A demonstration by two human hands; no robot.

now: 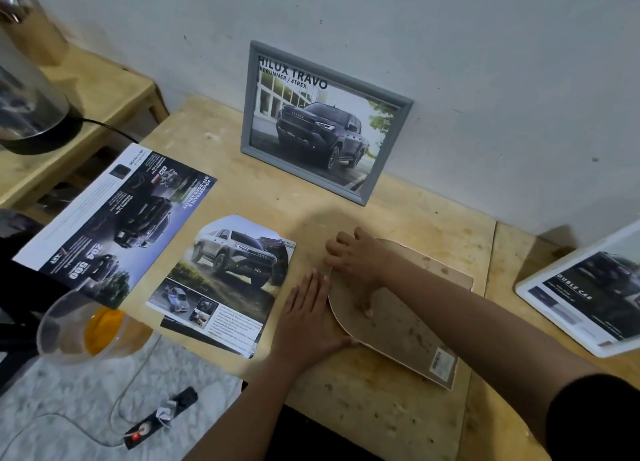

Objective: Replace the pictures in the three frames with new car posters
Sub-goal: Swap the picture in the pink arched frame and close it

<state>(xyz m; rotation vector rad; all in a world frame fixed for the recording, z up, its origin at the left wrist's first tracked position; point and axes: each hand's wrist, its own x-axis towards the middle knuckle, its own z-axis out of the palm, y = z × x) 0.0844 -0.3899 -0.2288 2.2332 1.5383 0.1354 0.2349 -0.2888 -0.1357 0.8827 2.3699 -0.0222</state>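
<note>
I'm on the third frame [446,374], which lies face down on the counter [363,408] in front of me, its brown backing board [398,322] up. The other two look done. The grey frame [394,148] leans on the wall with a Hilux poster in it, and the white frame [540,304] stands off to the right showing a double-cab sheet.

My left hand [308,318] lies flat with its fingers straight, its edge pressed against the frame's left side to steady it. My right hand [356,263] sits on the board. Its fingers [334,254] are bent and hooked over the arched rim, and the thumb is planted on the board's face. I can't see whether the fingertips have got under the edge.

The arch-cut car poster [228,273] waits just to the left, beside a spread brochure page [114,218].

I judge this to be the opening step. Next I need to lift the board free without bending it, then swap in the cut poster face down with its arch lined up.
</note>
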